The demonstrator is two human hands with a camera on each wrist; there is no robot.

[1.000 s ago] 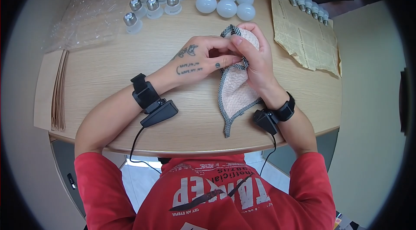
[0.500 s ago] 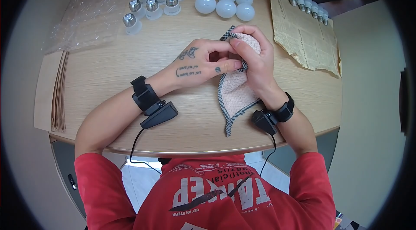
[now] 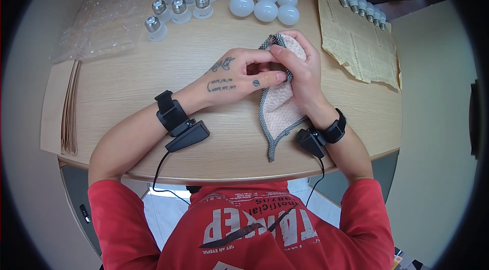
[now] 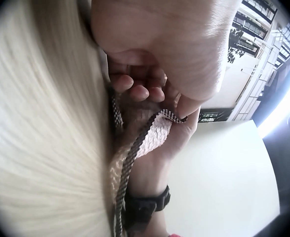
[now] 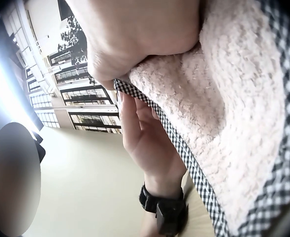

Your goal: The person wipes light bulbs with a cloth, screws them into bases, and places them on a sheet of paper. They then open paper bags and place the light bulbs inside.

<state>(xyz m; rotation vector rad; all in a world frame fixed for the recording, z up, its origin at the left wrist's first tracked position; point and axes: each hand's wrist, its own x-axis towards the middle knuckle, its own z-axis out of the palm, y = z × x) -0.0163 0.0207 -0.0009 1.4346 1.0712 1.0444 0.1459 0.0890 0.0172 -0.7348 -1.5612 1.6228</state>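
A pale pink, textured cloth (image 3: 279, 109) with a black-and-white checked edge hangs between the two hands. My right hand (image 3: 305, 69) grips its bunched upper part, thumb in front and fingers curled behind. The left hand (image 3: 237, 74) meets it from the other side, with its thumb over the checked trim and its index finger reaching toward the right thumb. In the left wrist view, the left fingertips (image 4: 140, 93) curl inward beside the cloth (image 4: 154, 136). The right wrist view shows the cloth (image 5: 224, 118) fanning out below the right hand (image 5: 140, 29). I cannot tell whether something is wrapped inside the folds.
Rows of light bulbs stand base-up (image 3: 179, 10) at the back left; more white bulbs (image 3: 266, 10) stand dome-up beside them. Several bulbs (image 3: 362, 5) lie on printed brown paper (image 3: 359, 48) at right. Clear plastic wrap (image 3: 109, 20) and folded brown paper (image 3: 58, 107) lie left.
The left thumb has shifted slightly over the checked edge, and the cloth's bunched top has turned a little. Its hanging corner has swung slightly right. Both forearms have stayed nearly still.
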